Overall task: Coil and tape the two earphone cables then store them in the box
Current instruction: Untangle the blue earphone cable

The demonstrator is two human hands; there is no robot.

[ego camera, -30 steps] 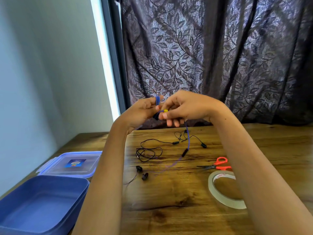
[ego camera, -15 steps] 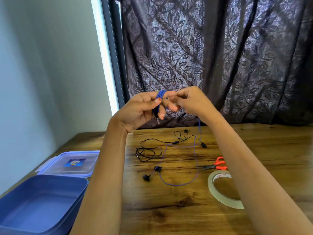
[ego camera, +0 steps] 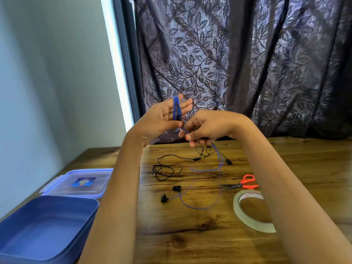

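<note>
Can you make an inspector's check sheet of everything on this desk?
Surface: wooden table, dark knots in the grain.
Job's things: blue earphone cable partly wound; black earphone cable loose on the table; tape roll lying flat; open box, nothing seen inside; lid behind it.
Clutter: orange scissors beside the tape.
Grips: left grip raised, loops round its fingers, thumb pinning them; right grip pinches the blue cable's free run.
Cables: blue tail hangs to the table; its earbuds lie there.
Surroundings: dark leaf-patterned curtain, pale wall.
</note>
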